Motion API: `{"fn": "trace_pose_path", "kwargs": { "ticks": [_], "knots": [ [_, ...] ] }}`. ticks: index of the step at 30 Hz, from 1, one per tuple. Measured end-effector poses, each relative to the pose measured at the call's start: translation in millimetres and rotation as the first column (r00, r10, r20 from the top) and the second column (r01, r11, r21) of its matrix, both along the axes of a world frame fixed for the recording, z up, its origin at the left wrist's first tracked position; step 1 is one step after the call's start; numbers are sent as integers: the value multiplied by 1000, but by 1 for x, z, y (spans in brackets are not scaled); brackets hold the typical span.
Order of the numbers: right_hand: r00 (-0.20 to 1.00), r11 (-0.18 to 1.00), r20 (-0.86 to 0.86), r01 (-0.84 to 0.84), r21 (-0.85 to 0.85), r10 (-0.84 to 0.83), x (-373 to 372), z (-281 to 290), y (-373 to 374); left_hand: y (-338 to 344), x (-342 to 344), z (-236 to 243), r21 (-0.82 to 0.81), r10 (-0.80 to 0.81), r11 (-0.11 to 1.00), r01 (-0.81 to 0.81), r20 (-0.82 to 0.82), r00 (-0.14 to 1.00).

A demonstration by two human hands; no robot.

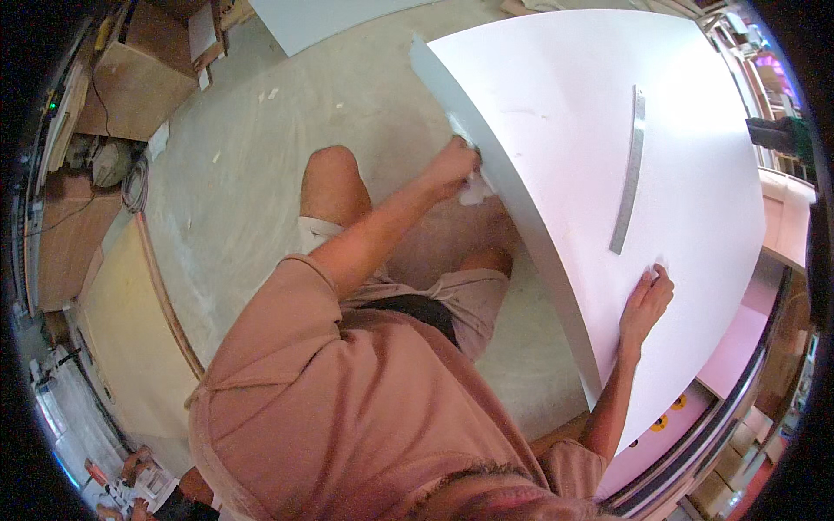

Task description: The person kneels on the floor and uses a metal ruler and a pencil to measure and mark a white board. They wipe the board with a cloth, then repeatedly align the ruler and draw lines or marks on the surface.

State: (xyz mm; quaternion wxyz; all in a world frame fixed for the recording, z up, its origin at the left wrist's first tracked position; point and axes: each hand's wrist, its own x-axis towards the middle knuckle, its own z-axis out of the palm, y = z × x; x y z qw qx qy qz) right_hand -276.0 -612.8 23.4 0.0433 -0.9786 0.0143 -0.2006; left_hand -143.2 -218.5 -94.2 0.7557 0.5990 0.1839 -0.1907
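Observation:
A large white panel (573, 148) lies on my right, its grey-blue edge (547, 278) facing me. A metal ruler (627, 174) rests on its top. My left hand (456, 169) is closed on a crumpled white cloth (475, 189) against that edge, near its far part. My right hand (650, 304) is on the panel's white face below the ruler, its fingers closed round a small white wad, which is mostly hidden and too small to make out clearly. My bent bare knee (334, 178) is on the floor side of the panel.
Grey floor (226, 191) surrounds me. Cardboard boxes (139, 78), coiled cable (136, 182) and a leaning board (130, 347) line the left. A light sheet (313, 17) lies beyond. Part of another person (143, 473) shows at lower left. Shelving runs along the right.

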Motion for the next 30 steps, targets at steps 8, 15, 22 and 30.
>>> {"fn": "trace_pose_path", "kwargs": {
  "ticks": [8, 15, 22, 30],
  "knots": [
    [1000, 1000, 28, 12, -19, -11, 4, 0, 2, 85, 81, -37, 438, -199, 895, 86, 219, 955],
    [993, 990, -34, 118, 71, -116, 0, 0, -6, 192, 207, -76, 709, 36, 668, -225, 272, 962],
    [980, 938, -20, 198, 284, -200, 38, 6, 61, 144, 225, 112, 302, -85, 538, -787, 948, 306],
    [879, 896, -261, 434, 92, -398, 64, 15, 78, -55, 214, 188, 833, -802, 514, -204, 551, 231]
  ]
}}
